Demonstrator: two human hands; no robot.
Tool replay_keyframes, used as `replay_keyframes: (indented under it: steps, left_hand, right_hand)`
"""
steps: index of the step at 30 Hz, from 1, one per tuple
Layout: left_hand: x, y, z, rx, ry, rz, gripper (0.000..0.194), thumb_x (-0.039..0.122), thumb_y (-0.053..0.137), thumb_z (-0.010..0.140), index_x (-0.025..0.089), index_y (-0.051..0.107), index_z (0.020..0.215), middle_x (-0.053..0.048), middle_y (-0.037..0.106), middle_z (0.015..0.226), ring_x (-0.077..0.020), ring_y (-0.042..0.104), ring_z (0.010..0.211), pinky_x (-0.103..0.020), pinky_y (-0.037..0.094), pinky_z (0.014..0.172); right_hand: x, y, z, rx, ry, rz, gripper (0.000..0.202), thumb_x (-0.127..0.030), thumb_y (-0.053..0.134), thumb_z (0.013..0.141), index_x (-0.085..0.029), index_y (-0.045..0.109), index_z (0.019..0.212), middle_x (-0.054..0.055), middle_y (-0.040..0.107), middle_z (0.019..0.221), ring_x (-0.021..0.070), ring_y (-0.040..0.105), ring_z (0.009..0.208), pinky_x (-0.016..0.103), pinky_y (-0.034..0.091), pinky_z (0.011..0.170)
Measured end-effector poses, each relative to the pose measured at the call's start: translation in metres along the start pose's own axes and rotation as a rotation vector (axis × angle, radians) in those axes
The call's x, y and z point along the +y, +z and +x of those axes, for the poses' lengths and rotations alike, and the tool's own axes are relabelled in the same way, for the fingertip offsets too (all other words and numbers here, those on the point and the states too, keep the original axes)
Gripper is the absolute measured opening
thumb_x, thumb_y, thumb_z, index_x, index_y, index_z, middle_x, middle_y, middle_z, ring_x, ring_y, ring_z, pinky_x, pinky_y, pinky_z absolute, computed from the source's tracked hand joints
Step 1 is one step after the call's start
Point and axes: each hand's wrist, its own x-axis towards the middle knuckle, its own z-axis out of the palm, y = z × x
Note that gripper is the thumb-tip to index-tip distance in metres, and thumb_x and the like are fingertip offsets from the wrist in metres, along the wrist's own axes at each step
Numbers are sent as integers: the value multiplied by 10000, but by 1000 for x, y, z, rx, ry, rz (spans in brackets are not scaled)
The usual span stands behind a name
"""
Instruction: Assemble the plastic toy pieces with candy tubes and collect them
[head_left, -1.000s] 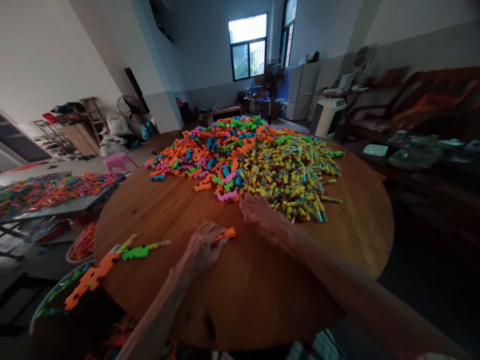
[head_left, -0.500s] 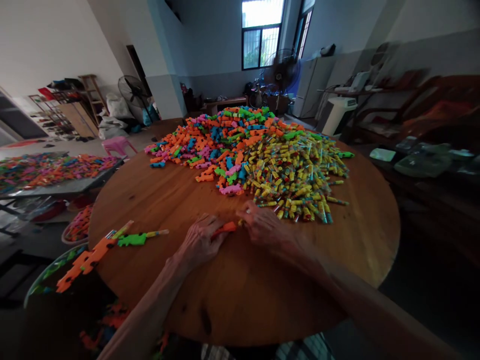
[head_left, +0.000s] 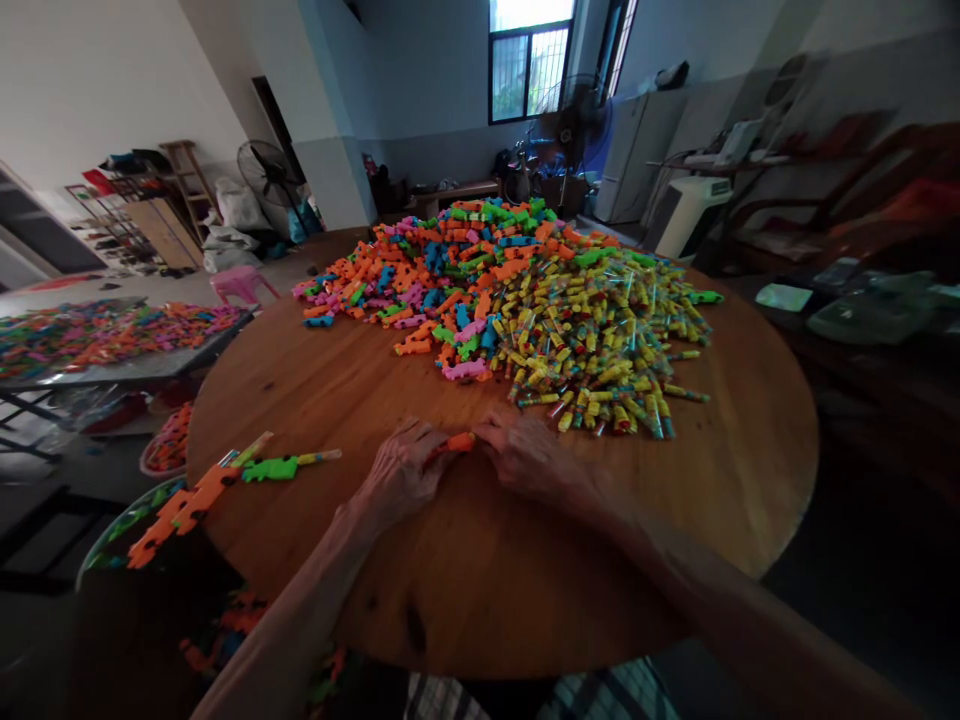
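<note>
My left hand (head_left: 405, 468) is closed around an orange plastic toy car (head_left: 457, 442), its front end sticking out to the right just above the wooden table. My right hand (head_left: 523, 455) is pinched at that end, its fingertips touching or almost touching the toy. A yellow tube is in its fingers, mostly hidden; only a bit of yellow shows at the toy's tip. Beyond my right hand lies a heap of yellow tubes with clear ends (head_left: 592, 335). A pile of orange, pink, blue and green toy cars (head_left: 420, 275) adjoins it on the left.
Left on the round table (head_left: 300, 400) lie a green toy car (head_left: 270, 468) with a yellow tube in it and orange toy cars (head_left: 199, 498) reaching the edge. A basket (head_left: 97, 545) stands below. Another table at far left carries more toys (head_left: 150, 340). A pink stool (head_left: 244, 285) stands behind.
My right hand has come up against the end of the orange toy car, closing the small gap with the yellow tube. The left hand keeps its hold. The view has shifted slightly.
</note>
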Motion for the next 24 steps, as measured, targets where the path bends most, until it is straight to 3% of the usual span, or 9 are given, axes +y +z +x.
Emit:
replay_keyframes:
  steps: [8,13,19,24]
  left_hand:
    - [2,-1,1,23,18,13,191,292,540,1014,169,671,952,-60,644,839,-201,568,816,-324,429,724]
    - [8,-4,0,-23,-10,71,246,300,475,1039,179,689,1022,-73,643,865,-208,573,839,-329,444,737]
    - [27,-3,1,-112,-116,346,197,202,445,1006,167,635,1045,-125,655,975,-287,586,938,-411,475,797]
    - [33,2,-1,-125,-174,349,325,167,434,980,164,539,1288,-181,616,1268,-347,573,1181,-513,465,974]
  right_hand:
    - [-2,-1,-3,-69,8,-28,253,-95,478,905,-124,681,1052,108,628,975,174,490,752,323,271,618]
    - [-8,-5,-6,-104,-20,-37,277,-65,448,880,-100,665,1047,115,622,1006,159,469,693,337,275,620]
    - [-12,-6,-8,-164,-24,-34,311,-55,460,860,-68,641,1113,127,627,1029,177,498,723,343,308,631]
    - [-9,-5,-7,-195,-49,-19,324,-50,465,874,-56,641,1145,130,612,1075,166,497,724,333,306,624]
